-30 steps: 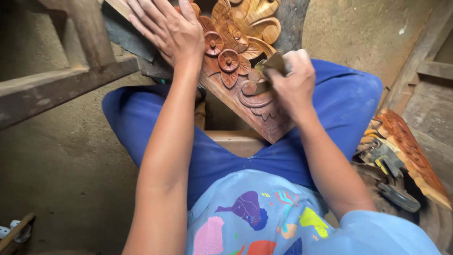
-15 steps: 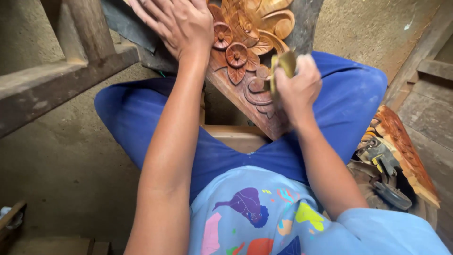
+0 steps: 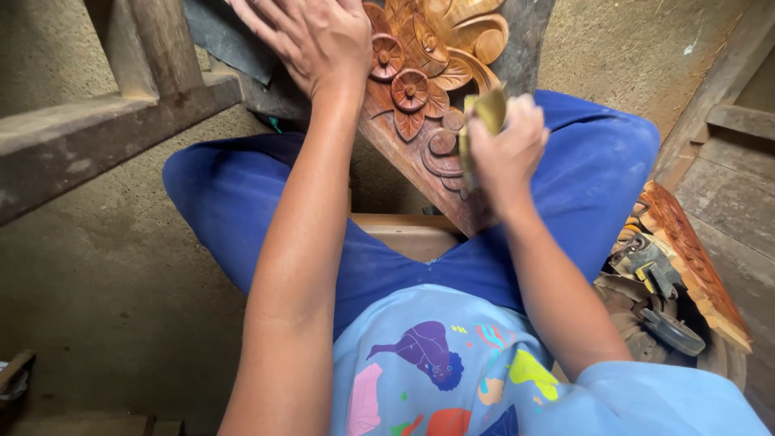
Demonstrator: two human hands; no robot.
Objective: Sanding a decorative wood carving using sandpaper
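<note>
A carved wooden panel (image 3: 420, 97) with flowers and scrolls leans across my lap, its lower corner between my knees. My left hand (image 3: 311, 36) lies flat on the panel's upper left part, fingers spread, pressing it. My right hand (image 3: 504, 145) is closed around a folded piece of brownish sandpaper (image 3: 484, 109), held against the scroll carving at the panel's right edge. I sit on a low wooden seat (image 3: 404, 234) in blue trousers.
A wooden beam (image 3: 105, 133) and post run along the left. Another carved wooden piece (image 3: 694, 258) lies at the right with an angle grinder (image 3: 658, 299) beside it. Wooden boards (image 3: 726, 153) sit at the far right on an earthen floor (image 3: 113, 299).
My right hand has turned the sandpaper upright and shifted slightly up the panel's right edge. My left hand slid a little right on the panel. The view has shifted slightly.
</note>
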